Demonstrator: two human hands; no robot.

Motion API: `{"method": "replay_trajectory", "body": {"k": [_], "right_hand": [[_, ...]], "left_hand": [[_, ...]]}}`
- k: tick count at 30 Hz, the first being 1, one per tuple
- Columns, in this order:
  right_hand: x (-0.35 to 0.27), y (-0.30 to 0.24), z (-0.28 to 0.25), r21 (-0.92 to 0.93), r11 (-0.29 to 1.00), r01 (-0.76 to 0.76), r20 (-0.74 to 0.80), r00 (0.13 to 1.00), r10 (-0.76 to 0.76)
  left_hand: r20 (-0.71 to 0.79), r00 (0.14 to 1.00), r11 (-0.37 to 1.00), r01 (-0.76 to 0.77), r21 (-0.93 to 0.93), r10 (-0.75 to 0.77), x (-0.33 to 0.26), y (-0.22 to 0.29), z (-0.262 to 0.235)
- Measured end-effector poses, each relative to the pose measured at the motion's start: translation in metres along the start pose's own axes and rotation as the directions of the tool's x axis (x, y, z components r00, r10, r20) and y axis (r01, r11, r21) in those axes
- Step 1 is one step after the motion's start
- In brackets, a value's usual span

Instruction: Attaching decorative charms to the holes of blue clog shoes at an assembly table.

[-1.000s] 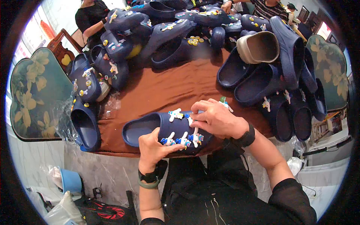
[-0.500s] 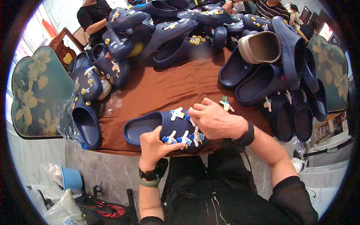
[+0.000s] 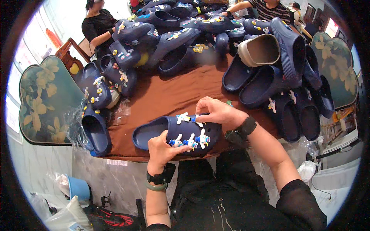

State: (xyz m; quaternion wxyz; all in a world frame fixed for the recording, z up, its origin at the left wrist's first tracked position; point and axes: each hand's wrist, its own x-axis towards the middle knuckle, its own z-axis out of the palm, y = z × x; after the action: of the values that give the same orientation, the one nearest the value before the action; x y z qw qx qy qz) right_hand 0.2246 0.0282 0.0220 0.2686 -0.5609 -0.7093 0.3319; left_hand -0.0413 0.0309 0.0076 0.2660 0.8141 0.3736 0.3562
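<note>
A navy blue clog (image 3: pixel 149 133) lies on the brown cloth at the table's near edge, its heel end to the left. White and blue character charms (image 3: pixel 202 139) are fixed on its upper. My left hand (image 3: pixel 158 151) grips the clog's near side, thumb against the lower charms. With fingertips pinched together, my right hand (image 3: pixel 216 112) holds a small white and blue shoe charm (image 3: pixel 194 119) at the upper's far side. A loose charm with a green part (image 3: pixel 229 103) lies just beyond the right hand, mostly hidden by it.
Piled navy clogs (image 3: pixel 175 40) cover the table's far side. More stand at the left (image 3: pixel 96 131) and right (image 3: pixel 262 86), with a beige clog (image 3: pixel 260 51) on top. Two people are across the table. A blue bucket (image 3: pixel 79 187) stands on the floor at lower left.
My right hand has lifted and turned slightly, uncovering more of the pinched charm and covering most of the loose one. The view has shifted a little; my left hand keeps its grip.
</note>
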Motion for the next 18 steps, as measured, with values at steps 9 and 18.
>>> {"method": "replay_trajectory", "body": {"k": [9,18], "right_hand": [[0.015,-0.011,0.0,0.107,0.953,-0.282,0.23,0.94,0.252],[-0.01,0.002,0.021,0.238,0.952,-0.191,0.037,0.982,0.188]], "left_hand": [[-0.009,1.0,0.998,0.013,-0.063,-0.013,-0.001,-0.015,0.008],[0.01,0.999,0.997,0.032,-0.066,-0.031,-0.001,-0.011,0.006]]}}
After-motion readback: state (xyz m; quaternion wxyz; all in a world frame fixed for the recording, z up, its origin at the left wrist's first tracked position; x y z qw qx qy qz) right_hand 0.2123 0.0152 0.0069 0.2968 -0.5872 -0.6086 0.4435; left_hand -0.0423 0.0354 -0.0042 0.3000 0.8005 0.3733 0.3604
